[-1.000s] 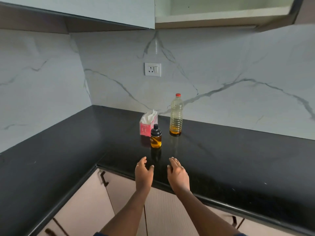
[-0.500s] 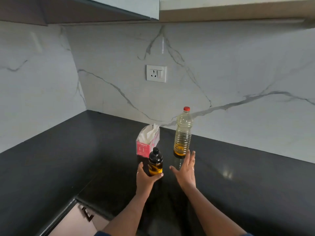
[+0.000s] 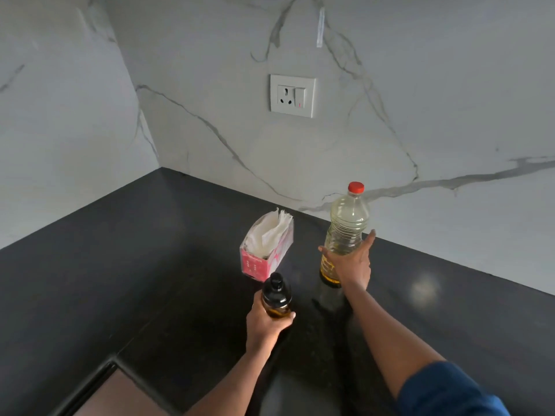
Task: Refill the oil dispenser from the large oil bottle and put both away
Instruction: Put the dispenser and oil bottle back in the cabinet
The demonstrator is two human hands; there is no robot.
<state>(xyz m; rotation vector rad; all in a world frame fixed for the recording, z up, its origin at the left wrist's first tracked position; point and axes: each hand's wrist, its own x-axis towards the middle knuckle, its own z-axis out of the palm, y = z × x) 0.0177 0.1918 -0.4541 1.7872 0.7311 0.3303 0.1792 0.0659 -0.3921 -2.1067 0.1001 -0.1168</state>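
Note:
A small oil dispenser [image 3: 275, 294] with a black top and amber oil in its base stands on the black counter [image 3: 150, 265]. My left hand [image 3: 267, 324] is wrapped around its lower part. Behind and to the right stands the large clear oil bottle [image 3: 348, 226] with a red cap, holding a low level of yellow oil. My right hand [image 3: 350, 264] is against the bottle's lower half, thumb on the left side and fingers spread round the right side, hiding part of the oil.
A pink tissue box [image 3: 265, 253] with white tissues sits just behind the dispenser, left of the bottle. The marble wall [image 3: 420, 115] with a white socket [image 3: 292, 96] runs close behind. The counter's front edge and a cabinet front [image 3: 99, 397] lie lower left.
Both hands reached forward over the counter. The left hand closed round the dispenser and the right hand came onto the large bottle. The camera moved closer and lower.

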